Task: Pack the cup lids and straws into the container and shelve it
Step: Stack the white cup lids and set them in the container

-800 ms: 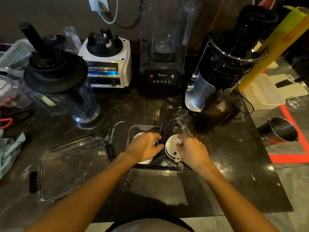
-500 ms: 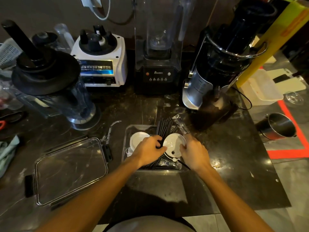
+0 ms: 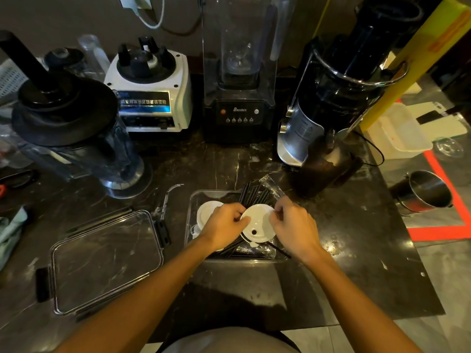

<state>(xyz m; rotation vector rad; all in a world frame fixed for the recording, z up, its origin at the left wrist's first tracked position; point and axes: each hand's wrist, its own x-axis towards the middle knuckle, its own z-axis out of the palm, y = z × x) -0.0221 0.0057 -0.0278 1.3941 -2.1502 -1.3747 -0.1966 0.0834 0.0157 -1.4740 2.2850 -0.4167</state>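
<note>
Nearest the camera, two bare forearms reach forward over a dark marble counter (image 3: 344, 225). To the left lies a clear rectangular container lid (image 3: 107, 261) with black latches, flat on the counter and apart from its container.

The clear container (image 3: 190, 220) sits at counter centre. Contents: a bundle of black straws (image 3: 254, 194) running diagonally, their far ends projecting over the rear rim; one white cup lid (image 3: 207, 212) at the left side, and a second white lid (image 3: 258, 222) with a small dark hole lying on top of the straws. A clear plastic wrapper (image 3: 271, 186) lies at the far right corner.

The left hand (image 3: 224, 229) has its fingers curled, fingertips touching the left edge of the second white lid. The right hand (image 3: 295, 225) pinches that lid's right edge — both hands grip the same lid, inside the container.

Farther back stand a blender jug (image 3: 76, 138) with a black cap, a white blender base (image 3: 153, 93), a black blender (image 3: 239, 72) in a clear enclosure and a black juicer (image 3: 339, 98). A steel cup (image 3: 425, 192) sits at right — off the counter, as far as can be seen.
</note>
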